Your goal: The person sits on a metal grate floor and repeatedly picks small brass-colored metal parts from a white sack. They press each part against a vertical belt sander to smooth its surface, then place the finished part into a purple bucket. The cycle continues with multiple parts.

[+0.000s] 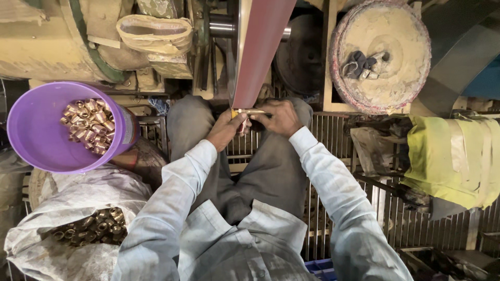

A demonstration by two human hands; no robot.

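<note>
A small brass fitting point(249, 111) is pinched by closed fingers point(240, 120) of the left hand point(225, 130) and right hand point(279, 117) against the lower end of a red sanding belt point(259, 49), left of which are seen a purple tub point(31, 130) and a white sack point(67, 208) of brass pieces.
</note>
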